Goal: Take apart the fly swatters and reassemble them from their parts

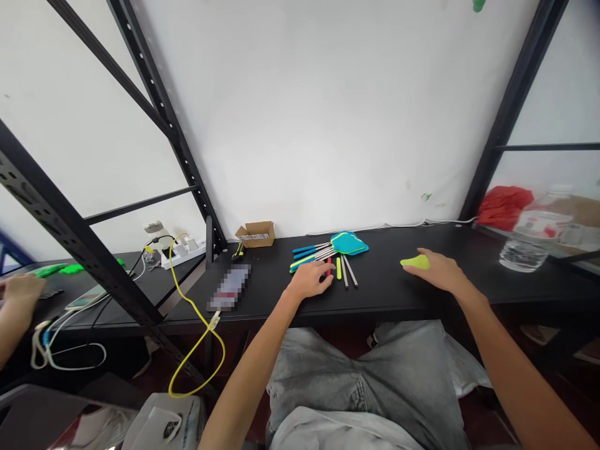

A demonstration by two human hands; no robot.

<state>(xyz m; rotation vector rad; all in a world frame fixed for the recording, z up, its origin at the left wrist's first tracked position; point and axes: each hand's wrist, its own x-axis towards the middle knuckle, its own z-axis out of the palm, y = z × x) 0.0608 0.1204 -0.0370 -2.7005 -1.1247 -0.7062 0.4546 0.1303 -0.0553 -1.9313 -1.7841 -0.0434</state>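
I sit at a black table (389,294). My left hand (310,280) rests on it with its fingers touching a red-handled rod (329,264) in a small pile of telescopic fly swatters (347,244) with blue and green heads and metal rods (350,272). My right hand (438,270) lies farther right, its fingers on a yellow-green swatter head (416,262) that lies flat on the table. A yellow-green handle (338,268) lies between the rods.
A small open cardboard box (256,234) stands at the back left. A phone (229,287) with a yellow cable (190,300) lies left. A power strip (180,253) sits beyond a black rack post. A water bottle (534,240) and red bag (504,206) are right. Another person's hand (21,294) is far left.
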